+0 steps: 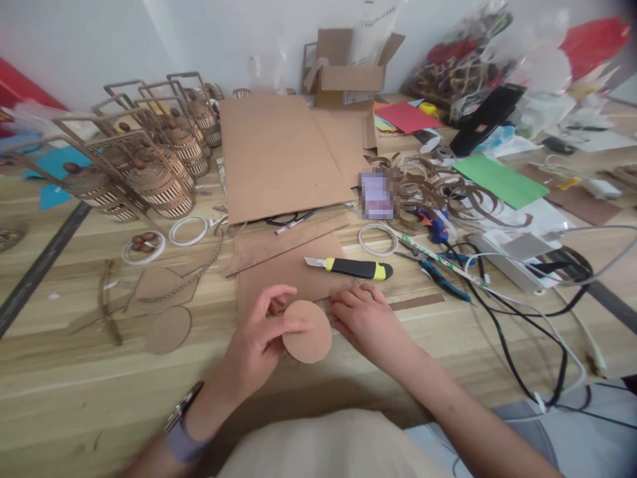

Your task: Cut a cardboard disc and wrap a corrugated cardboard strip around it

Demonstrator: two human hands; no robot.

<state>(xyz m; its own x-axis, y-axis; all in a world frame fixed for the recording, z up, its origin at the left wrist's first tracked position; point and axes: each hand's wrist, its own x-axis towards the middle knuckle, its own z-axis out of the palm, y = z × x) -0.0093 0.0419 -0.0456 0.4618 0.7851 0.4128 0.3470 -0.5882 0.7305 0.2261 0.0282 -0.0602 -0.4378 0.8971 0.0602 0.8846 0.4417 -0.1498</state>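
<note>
A round cardboard disc (314, 342) is gripped by my left hand (259, 332), the thumb lying across its top face. Just right of the disc, my right hand (361, 318) has its fingers curled down over a narrow cardboard strip (421, 303), whose end sticks out to the right. What the right fingertips do beneath is partly hidden. Beyond both hands a black and yellow utility knife (358, 268), blade out, rests on a piece of cardboard (279, 265). Another cardboard disc (169, 330) lies flat on the table at the left.
Several bamboo lantern-like baskets (159, 179) stand at the back left. A large cardboard sheet (279, 159) lies behind the knife. Pliers (448, 279), a blue glue gun (438, 226), a tape ring (378, 239) and black cables (512, 372) occupy the right side.
</note>
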